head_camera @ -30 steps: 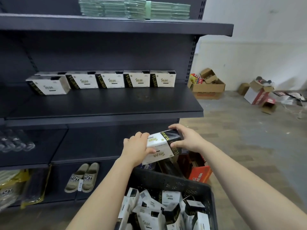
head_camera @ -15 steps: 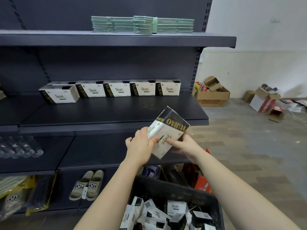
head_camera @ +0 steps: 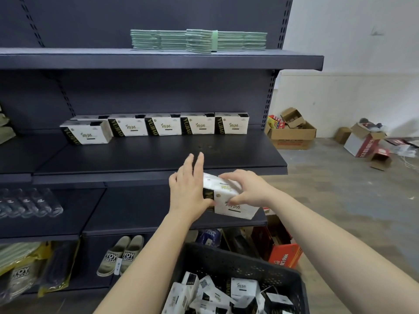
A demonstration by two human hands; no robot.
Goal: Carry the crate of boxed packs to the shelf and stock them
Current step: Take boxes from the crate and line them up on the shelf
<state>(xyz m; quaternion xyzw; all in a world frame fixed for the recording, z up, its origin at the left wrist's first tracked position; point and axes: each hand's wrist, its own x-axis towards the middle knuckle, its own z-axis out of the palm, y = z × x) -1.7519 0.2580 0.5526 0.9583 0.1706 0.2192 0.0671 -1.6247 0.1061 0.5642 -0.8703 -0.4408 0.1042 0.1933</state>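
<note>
I hold a white and black boxed pack point(head_camera: 234, 203) in front of the dark middle shelf point(head_camera: 158, 155), just below its front edge. My right hand point(head_camera: 248, 189) grips the pack from the top and right. My left hand point(head_camera: 189, 184) presses flat against its left end, thumb underneath, fingers stretched toward the shelf. A row of several identical packs point(head_camera: 163, 124) stands along the back of that shelf. Below my arms, the black plastic crate point(head_camera: 240, 266) holds several more packs point(head_camera: 226, 293) in a loose heap.
Green bundles point(head_camera: 198, 40) lie on the top shelf. Lower shelves hold clear bottles point(head_camera: 29, 202), slippers point(head_camera: 121, 254) and bagged goods point(head_camera: 20, 270). A red carton point(head_camera: 284, 254) sits beside the crate. Open cardboard boxes point(head_camera: 292, 130) litter the floor by the white wall.
The pack has turned from tilted on end to nearly level and lifted toward the middle shelf. My left hand has opened from a grip to a flat press on its end.
</note>
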